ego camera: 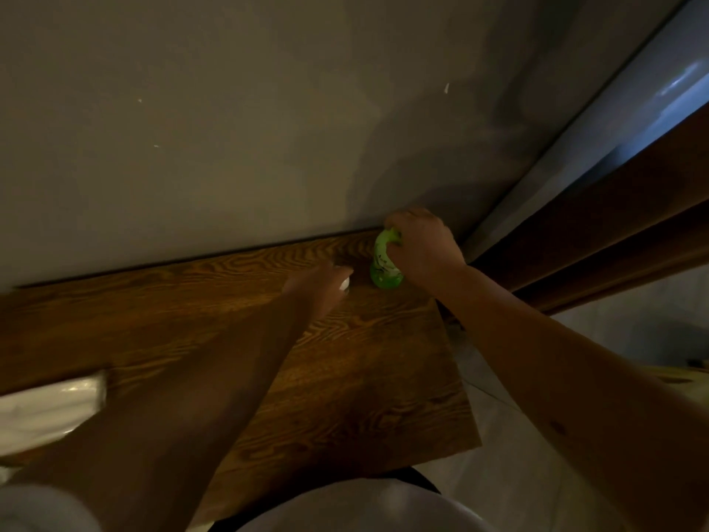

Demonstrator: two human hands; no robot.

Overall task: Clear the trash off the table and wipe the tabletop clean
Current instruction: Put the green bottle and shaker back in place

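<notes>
1. Nearest the camera, a white plastic bag [50, 407] lies on the wooden table [364, 378] at its near left edge, well apart from the green bottle [385, 261]. If it is meant to take the trash, the carry to it is long. That is a judgement only.

2. Farther in, the left hand [320, 284] rests low over the table, just left of the green bottle and apart from it. A small white thing [345, 284] shows at its fingertips. The blur hides whether the fingers are clamped on it or only touch it, so I cannot tell. If it is a loose scrap, a weak pinch could drop it.

3. Farthest, at the table's back right corner by the wall [230, 128], the right hand [424, 249] wraps the green bottle from its right side. The fingers are curled round the upper part, and the base looks to be on or just above the wood.

4. Risks there, in my view: the bottle seems soft and crumpled, so it may slip out of the grip. The table's right edge is near, and a fumble could send it to the floor.
</notes>
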